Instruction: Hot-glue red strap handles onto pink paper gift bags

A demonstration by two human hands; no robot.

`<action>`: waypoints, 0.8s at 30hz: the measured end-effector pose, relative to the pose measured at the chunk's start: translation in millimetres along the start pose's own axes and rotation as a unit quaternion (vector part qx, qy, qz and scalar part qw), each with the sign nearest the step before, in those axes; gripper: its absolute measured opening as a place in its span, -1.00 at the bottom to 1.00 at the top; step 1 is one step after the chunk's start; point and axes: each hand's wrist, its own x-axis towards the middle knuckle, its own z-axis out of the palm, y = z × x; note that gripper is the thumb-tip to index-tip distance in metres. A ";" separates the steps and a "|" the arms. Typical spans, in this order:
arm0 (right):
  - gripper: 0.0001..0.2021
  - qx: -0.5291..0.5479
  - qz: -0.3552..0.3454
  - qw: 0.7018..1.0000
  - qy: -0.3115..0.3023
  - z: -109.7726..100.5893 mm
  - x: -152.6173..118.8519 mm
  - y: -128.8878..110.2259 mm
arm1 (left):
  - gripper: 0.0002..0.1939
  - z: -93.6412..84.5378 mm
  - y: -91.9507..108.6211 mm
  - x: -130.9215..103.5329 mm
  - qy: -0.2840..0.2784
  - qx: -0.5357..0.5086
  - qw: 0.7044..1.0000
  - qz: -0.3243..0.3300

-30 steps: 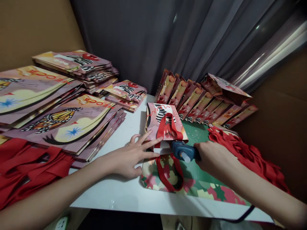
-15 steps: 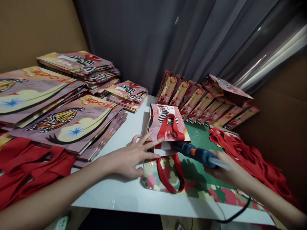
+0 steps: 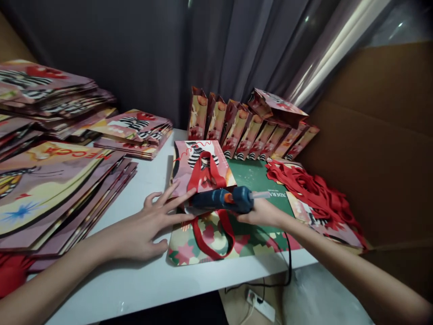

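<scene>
At the far left, tall stacks of flat printed sheets (image 3: 50,180), pink and yellow with butterfly and zebra-stripe art, cover that end of the white surface (image 3: 149,275). A bit of red ribbon (image 3: 11,273) shows at the bottom left corner beneath them. Behind them, nearer the dark curtain (image 3: 152,49), lies a smaller stack of folded flat bags (image 3: 135,131) in the same print.

The left hand (image 3: 149,223) lies flat on the surface with its fingers spread wide, holding nothing; the fingertips press on the near left edge of a small gift bag (image 3: 199,167). That bag lies on its side in the middle of the surface, its mouth toward the person, and nothing can be seen inside it. A red ribbon handle (image 3: 204,169) loops up over its face, and a second red loop (image 3: 211,234) trails from its mouth onto a leaf-patterned sheet (image 3: 189,248) at the surface's near edge.

Across the bag's mouth lies a blue glue gun (image 3: 225,199), nozzle pointing left. The right hand (image 3: 262,213) is closed around its handle from below. A black cord (image 3: 287,266) drops from it over the edge to a power strip (image 3: 259,304) on the floor.

Beyond the bag, a green cutting mat (image 3: 257,174) covers the surface. Behind it, a row of finished bags (image 3: 243,131) stands leaning together, with one more bag resting on top; their insides are not visible. To the right, a heap of loose red ribbon handles (image 3: 311,187) lies beside a brown cardboard wall (image 3: 372,149).
</scene>
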 end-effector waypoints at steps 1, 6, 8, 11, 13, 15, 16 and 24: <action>-0.80 0.010 -0.007 1.000 -0.004 2.4 2.1 1.7 | -0.12 0.6 -0.7 0.0 0.000 0.005 1.000 -0.001; -0.79 0.039 -0.022 0.999 -0.017 11.4 10.1 3.6 | -0.13 3.8 -3.9 -0.6 -0.003 0.007 1.000 -0.006; -0.79 0.041 -0.029 0.999 -0.017 13.9 12.6 3.6 | -0.13 5.6 -5.5 -0.6 0.000 0.008 1.000 -0.007; -0.77 0.041 -0.043 0.998 -0.014 15.2 15.7 3.3 | -0.13 8.1 -7.5 -0.6 -0.002 0.007 1.000 -0.004; -0.79 0.033 -0.045 0.998 -0.015 13.8 16.7 2.1 | -0.13 8.8 -8.1 -0.9 -0.004 0.007 1.000 -0.003; -0.82 0.019 -0.048 0.999 -0.013 11.2 16.5 0.8 | -0.13 8.5 -8.1 -1.2 -0.007 0.009 1.000 -0.002; -0.82 0.011 -0.051 0.999 -0.010 9.9 15.8 0.4 | -0.13 8.1 -7.9 -1.3 -0.008 0.011 1.000 -0.001; -0.80 -0.026 -0.025 0.999 0.010 0.7 3.2 4.1 | -0.05 10.3 -9.6 0.1 -0.003 0.006 1.000 0.011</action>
